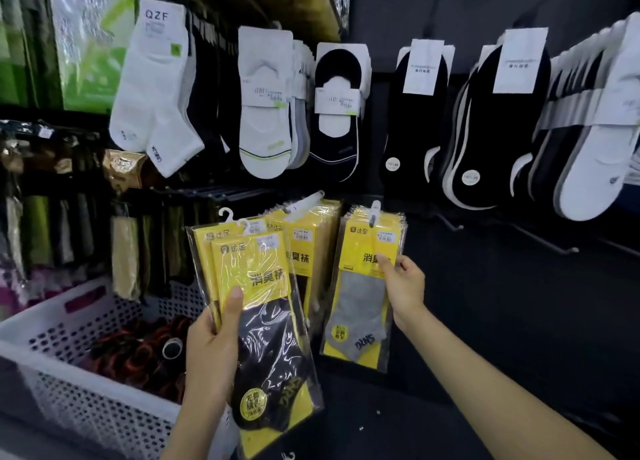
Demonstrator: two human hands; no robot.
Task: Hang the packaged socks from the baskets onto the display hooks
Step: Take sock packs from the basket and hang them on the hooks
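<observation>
My left hand [211, 348] grips a small stack of yellow sock packs [266, 321] showing black socks, with white plastic hangers at the top, held in front of the display. My right hand [403, 286] pinches the front yellow pack with a grey sock [360, 286], which hangs with others on a display hook [375, 210]. Between the two, more yellow packs [304, 238] hang on another hook. A white perforated basket [69, 321] stands at the lower left, holding dark bundled items.
Rows of white and black socks [263, 113] hang on hooks above. Empty metal hooks [540, 241] stick out of the dark wall at right. Packaged goods in brown and green tones [124, 255] hang at left behind the basket.
</observation>
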